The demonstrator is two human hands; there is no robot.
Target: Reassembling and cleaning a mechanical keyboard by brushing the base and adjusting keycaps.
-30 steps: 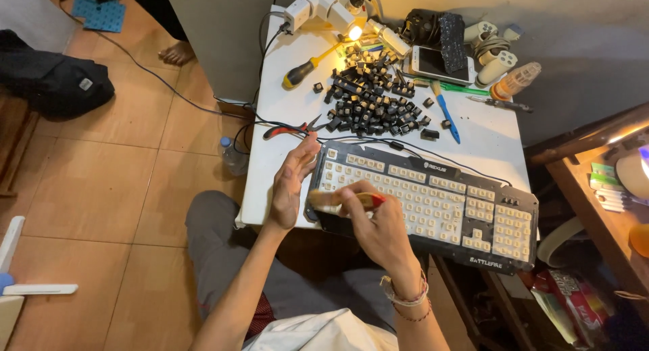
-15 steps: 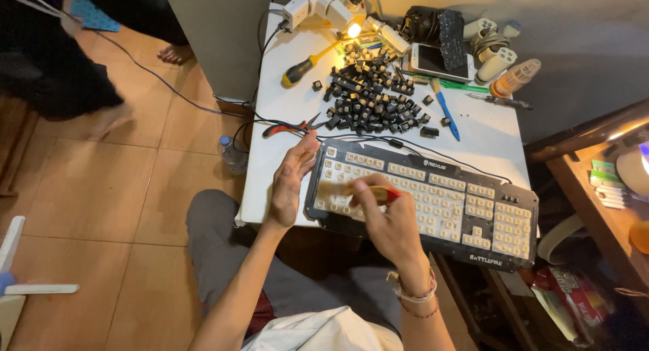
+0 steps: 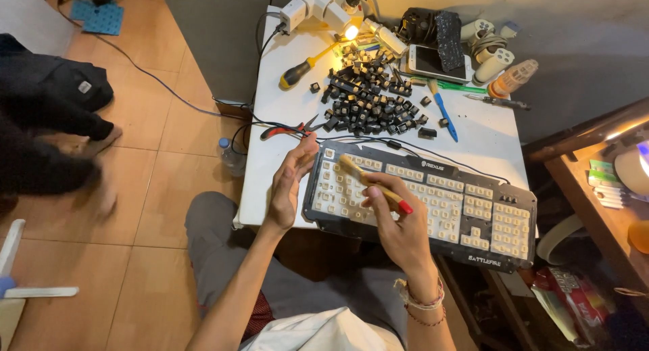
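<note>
Nearest me, my right hand (image 3: 399, 226) is closed around a wooden brush with a red tip (image 3: 376, 185). Half a second ago the brush lay more level across the keys; now it slants, with the bristles up toward 11 o'clock from the hand, over the upper left rows, and the red end just past my knuckles at 1 o'clock. The hand itself sits a touch lower on the board than it did.

My left hand (image 3: 289, 182) has not shifted: fingers straight and together, holding nothing, pressed edge-on against the left end of the keyboard (image 3: 473, 216). The keyboard, black-framed with pale keys, lies slantwise on the near edge of the white desk (image 3: 270, 131), its right end dropping toward 4 o'clock. It is directly under the right hand and touching the left one.

Beyond it, at 12 o'clock from the hands, a heap of loose black keycaps (image 3: 368, 97) is spread on the desk. Red-handled pliers (image 3: 287, 129) lie just left of the heap, a blue brush (image 3: 443, 111) just right. Farther still are a yellow and black screwdriver (image 3: 304, 67) and a phone (image 3: 433, 60).

On the floor at 9 o'clock, another person's dark-clad legs (image 3: 47, 141) have moved nearer.
</note>
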